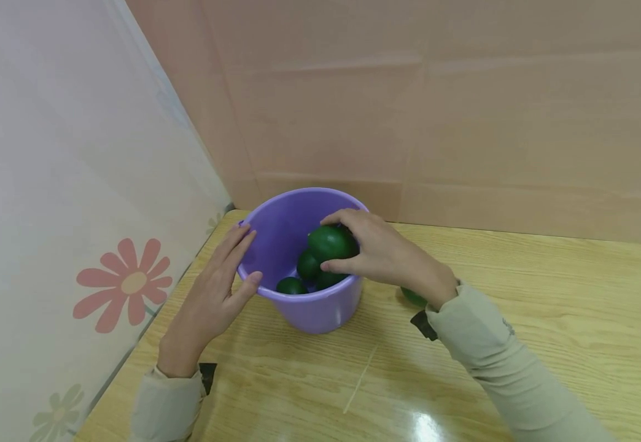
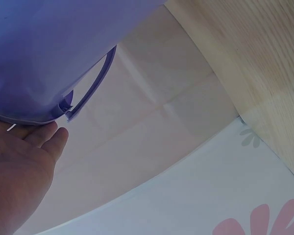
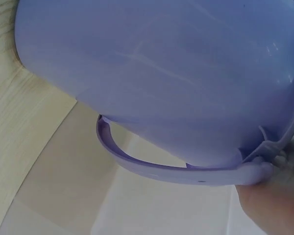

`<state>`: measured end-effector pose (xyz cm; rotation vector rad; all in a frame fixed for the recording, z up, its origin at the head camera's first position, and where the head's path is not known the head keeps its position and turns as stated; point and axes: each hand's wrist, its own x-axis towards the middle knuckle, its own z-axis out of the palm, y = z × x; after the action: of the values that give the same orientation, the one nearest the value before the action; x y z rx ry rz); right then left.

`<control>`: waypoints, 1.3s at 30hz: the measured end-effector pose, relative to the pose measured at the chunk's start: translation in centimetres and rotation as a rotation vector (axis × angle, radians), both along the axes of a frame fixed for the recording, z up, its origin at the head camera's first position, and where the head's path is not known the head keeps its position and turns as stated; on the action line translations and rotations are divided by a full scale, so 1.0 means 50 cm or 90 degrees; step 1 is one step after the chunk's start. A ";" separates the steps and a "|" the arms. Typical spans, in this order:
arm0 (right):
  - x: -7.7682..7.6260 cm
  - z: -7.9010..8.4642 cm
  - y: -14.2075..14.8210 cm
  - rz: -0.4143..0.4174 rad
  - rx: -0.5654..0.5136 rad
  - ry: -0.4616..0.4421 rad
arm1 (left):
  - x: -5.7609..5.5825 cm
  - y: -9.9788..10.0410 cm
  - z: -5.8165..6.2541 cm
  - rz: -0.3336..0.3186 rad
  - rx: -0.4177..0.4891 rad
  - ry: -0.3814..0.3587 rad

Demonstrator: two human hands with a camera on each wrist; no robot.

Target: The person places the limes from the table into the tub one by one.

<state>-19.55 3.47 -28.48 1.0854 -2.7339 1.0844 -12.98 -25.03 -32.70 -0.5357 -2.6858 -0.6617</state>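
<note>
A purple bucket (image 1: 320,314) stands on the wooden table, several dark green fruits lying inside it, among them a lower fruit (image 1: 291,286). Over its right rim reaches my right hand (image 1: 378,248), whose thumb and fingers grip a glossy dark green oval fruit (image 1: 330,242) above the others. The fruit's exact kind is not clear. My left hand (image 1: 218,288) touches the bucket's left rim with extended fingers and thumb. In the left wrist view, the fingertips (image 2: 49,134) meet the rim near the handle joint. The right wrist view shows the bucket's outside, not the held fruit.
Another green object (image 1: 413,298) lies on the table (image 1: 563,307), partly hidden behind my right wrist. The bucket's handle (image 3: 161,171) hangs down on the far side. A tan covering (image 1: 464,123) rises behind, and a flowered white sheet (image 1: 77,153) closes the left side.
</note>
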 end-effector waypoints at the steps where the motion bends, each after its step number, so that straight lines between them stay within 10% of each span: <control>1: 0.000 0.001 0.000 -0.001 0.007 -0.004 | 0.000 0.000 0.000 0.001 -0.001 0.000; 39: 0.006 0.016 -0.003 0.014 0.071 -0.027 | 0.003 -0.001 0.004 0.000 0.002 0.005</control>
<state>-19.26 3.31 -27.66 1.1216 -2.8530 0.9794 -12.82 -25.06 -32.50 -0.5364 -2.6762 -0.6629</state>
